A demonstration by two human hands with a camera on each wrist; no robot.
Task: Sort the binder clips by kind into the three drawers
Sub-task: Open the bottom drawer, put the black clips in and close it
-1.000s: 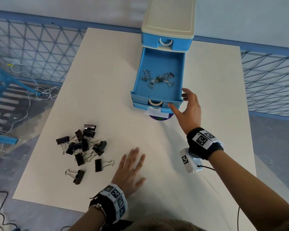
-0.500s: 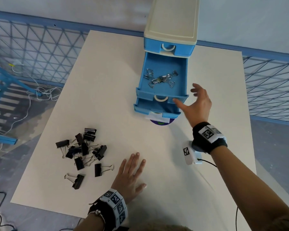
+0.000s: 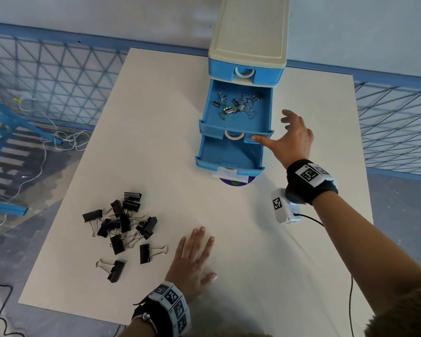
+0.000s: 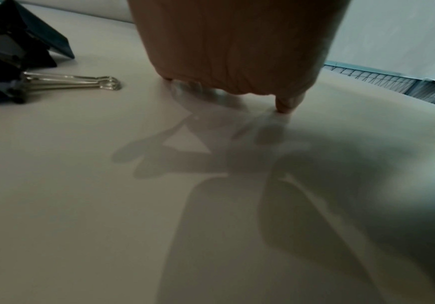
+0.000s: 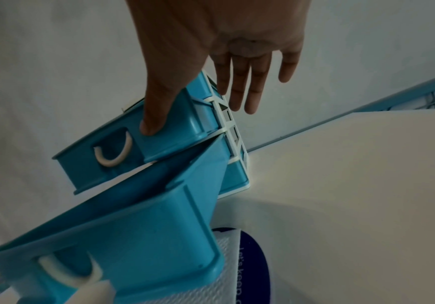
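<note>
A: Start close in. What is the left hand (image 3: 192,261) doing?

B: It lies flat on the white table (image 3: 265,251), fingers straight and spread, holding nothing, just as it lay a second ago. In the left wrist view a fingertip (image 4: 286,103) touches the surface.

A: And the clips beside it?

B: The black binder clips (image 3: 122,224) sit in a loose heap to its left, none in a drawer. The pile looks the same as before. One clip (image 4: 16,82) with silver handles lies nearest the hand, apart from it.

A: Then the right hand (image 3: 289,139)?

B: Fingers straight and splayed, gripping nothing. Its thumb (image 5: 154,115) presses on the front of the middle drawer (image 3: 236,131), right of the white handle (image 5: 113,153). The other fingers hang free past the drawer's right side.

A: What has changed there?

B: A second ago the middle drawer's front stood almost over the bottom drawer's. Now it sits further back, and more of the bottom drawer (image 3: 229,156) shows, open with its floor bare.

A: What's in the middle one?

B: The small silver binder clips (image 3: 236,105), scattered toward its back.

A: Farthest?

B: The top drawer (image 3: 244,74) is pushed in, under the cream lid (image 3: 249,30) of the drawer unit.
</note>
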